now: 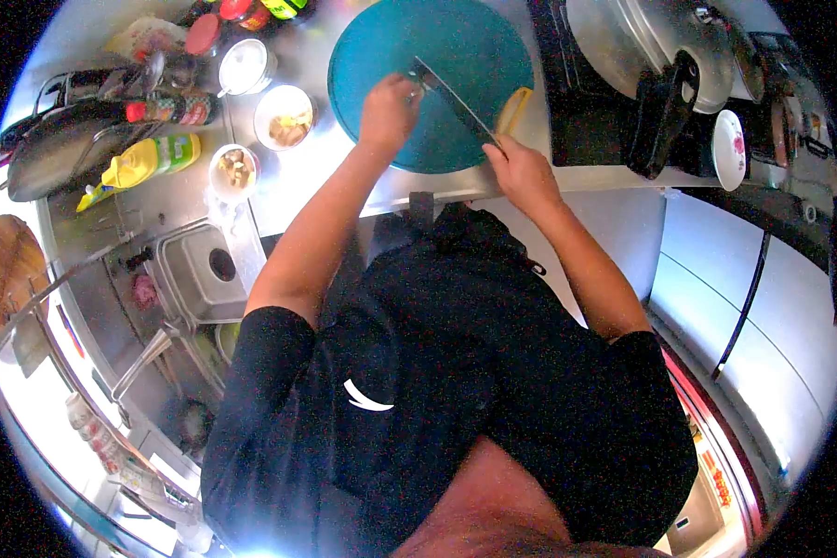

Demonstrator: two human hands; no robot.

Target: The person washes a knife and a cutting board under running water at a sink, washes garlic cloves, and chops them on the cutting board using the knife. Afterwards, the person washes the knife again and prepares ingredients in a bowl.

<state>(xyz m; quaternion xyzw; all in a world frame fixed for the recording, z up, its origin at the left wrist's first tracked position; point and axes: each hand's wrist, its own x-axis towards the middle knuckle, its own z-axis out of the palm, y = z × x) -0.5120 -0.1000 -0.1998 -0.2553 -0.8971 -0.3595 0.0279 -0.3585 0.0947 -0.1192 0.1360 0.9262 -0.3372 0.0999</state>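
Observation:
Over a round teal board (363, 70), my right hand (527, 174) is closed round the handle end of a knife (460, 104), whose dark blade slants up and left across the board. My left hand (391, 110) is near the blade's far end, fingers bent and pressed together; what they hold, if anything, is too small to make out. A yellow-handled tool (514, 112) lies at the board's right edge. Left of the board stand a bowl with yellow and pale pieces (286, 119) and a smaller bowl with brownish chunks (235, 174).
A white cup (244, 67) stands by the bowls. Further left are a yellow bottle (153, 160), a sauce bottle (172, 109) and a dark pan (60, 153). The sink (195, 274) is lower left. A large lidded pan (623, 42) and a white bowl (730, 151) are at right.

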